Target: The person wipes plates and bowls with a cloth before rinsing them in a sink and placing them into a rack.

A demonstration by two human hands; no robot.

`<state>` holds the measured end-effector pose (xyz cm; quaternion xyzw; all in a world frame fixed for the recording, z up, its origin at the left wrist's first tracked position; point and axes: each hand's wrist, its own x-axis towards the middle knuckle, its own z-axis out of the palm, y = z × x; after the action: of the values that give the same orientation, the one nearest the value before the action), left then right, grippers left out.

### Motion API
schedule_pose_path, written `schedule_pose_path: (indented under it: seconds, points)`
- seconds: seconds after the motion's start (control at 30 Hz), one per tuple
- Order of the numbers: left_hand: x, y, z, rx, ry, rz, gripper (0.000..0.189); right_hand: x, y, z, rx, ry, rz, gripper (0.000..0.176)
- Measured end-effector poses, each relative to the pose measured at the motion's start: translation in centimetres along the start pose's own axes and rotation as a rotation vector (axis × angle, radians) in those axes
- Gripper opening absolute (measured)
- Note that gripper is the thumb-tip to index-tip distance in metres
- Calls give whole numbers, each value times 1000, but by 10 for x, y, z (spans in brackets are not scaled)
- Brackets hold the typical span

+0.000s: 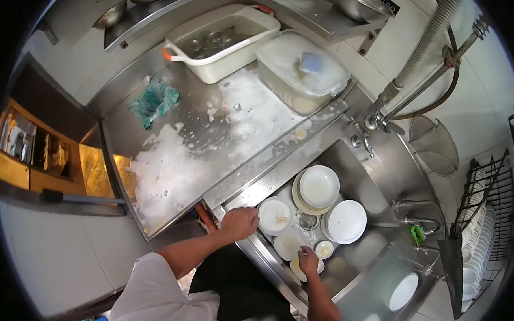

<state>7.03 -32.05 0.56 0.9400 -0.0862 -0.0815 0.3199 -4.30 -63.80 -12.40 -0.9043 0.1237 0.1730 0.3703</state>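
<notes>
My left hand (240,223) is closed at the sink's near edge, beside a round white dish (274,213) with brownish scraps in it. Whether its fingers grip anything is hidden. My right hand (308,261) is closed at the rim of a small white dish (296,270) with yellowish residue. Just beyond it lie a shallow squarish dish (288,245) and a small cup (324,249) with yellowish contents. Farther into the sink (374,212) stand a stack of white plates (347,222) and a white bowl (319,186) on larger yellowish plates.
Foam (169,171) and a green crumpled cloth (154,102) lie on the steel counter. A white tub (212,68) holds metal items in water; a lidded plastic box (297,68) stands beside it. At right are a water-filled basin (371,294), faucets and a dish rack (493,208).
</notes>
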Motion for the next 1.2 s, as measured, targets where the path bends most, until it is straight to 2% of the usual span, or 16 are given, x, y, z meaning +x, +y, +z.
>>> schedule_pose_path:
  seconds: [0.1, 0.17, 0.2, 0.27, 0.33, 0.4, 0.47, 0.6, 0.73, 0.8, 0.87, 0.93, 1.0, 1.13, 1.2]
  points:
    - [3, -10, -6, -130, -38, 14, 21, -18, -20, 3, -2, -23, 124, 35]
    - [8, -14, -9, -345, -37, -19, 21, -23, -42, 6, -58, 13, 138, 35]
    - [13, -18, -13, -357, -41, -16, 21, -23, -53, 10, -98, 41, 136, 35]
    - [31, -29, -32, -496, 90, 46, 22, -15, -103, 8, -82, -7, 192, 40]
    - [54, -46, -48, -474, 210, 124, 17, 1, -138, 13, -134, 102, -70, 48]
    - [77, -51, -81, -518, 203, 0, 16, 31, -177, 20, -162, 214, -292, 56]
    - [107, -62, -108, -469, 252, -12, 15, 65, -242, 16, -185, 300, -402, 57]
    - [173, -73, -185, -245, 498, 262, 17, 143, -324, 21, -270, 415, -594, 58]
    - [229, -84, -251, 14, 744, 318, 20, 194, -355, 35, -368, 408, -541, 59]
    - [265, -107, -286, 116, 770, 231, 25, 204, -358, 37, -448, 473, -394, 60]
    - [303, -126, -320, 216, 659, 43, 30, 208, -356, 38, -467, 476, -381, 60]
    - [343, -138, -355, 362, 273, -335, 39, 212, -356, 38, -479, 488, -367, 60]
    - [378, -172, -370, 518, -10, -376, 53, 210, -361, 36, -405, 489, -362, 60]
    - [412, -181, -358, 652, -168, -448, 54, 211, -365, 34, -406, 488, -355, 59]
    - [451, -214, -324, 418, 63, -274, 43, 211, -369, 31, -397, 474, -347, 58]
